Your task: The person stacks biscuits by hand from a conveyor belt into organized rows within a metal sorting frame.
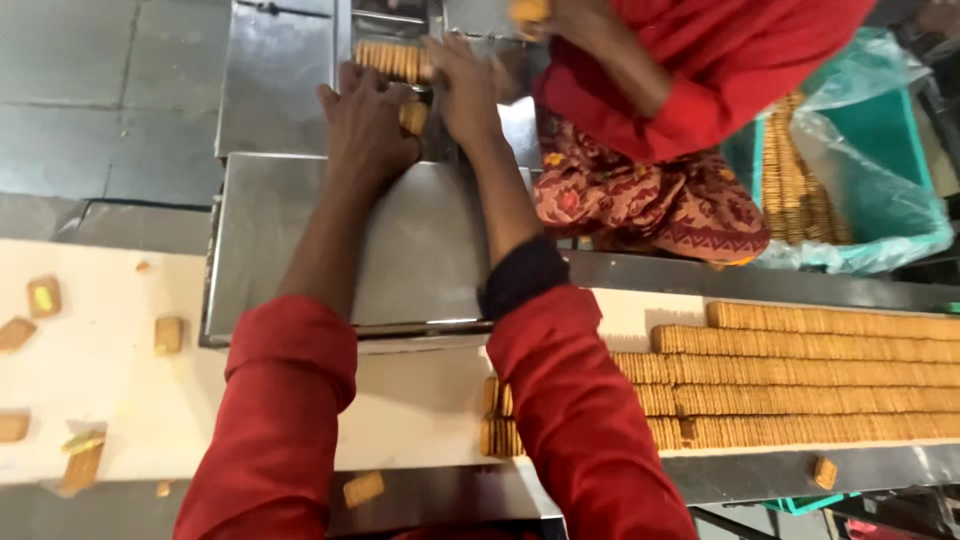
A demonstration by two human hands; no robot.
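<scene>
Both my arms in red sleeves reach forward over a steel plate [420, 250]. My left hand [365, 125] and my right hand [465, 90] press together on a short row of biscuits [390, 60] standing on edge in a narrow steel channel at the top. A few biscuits [413, 117] sit between my palms. On the white belt [120, 380] below, long rows of stacked biscuits [800, 385] run to the right edge, partly hidden behind my right sleeve.
Another person in a red top and patterned skirt [650, 200] sits beyond the belt, holding a biscuit [528, 10]. A green crate lined with plastic [880, 190] holds more biscuit stacks [790, 180]. Loose broken biscuits [45, 297] lie on the belt's left part.
</scene>
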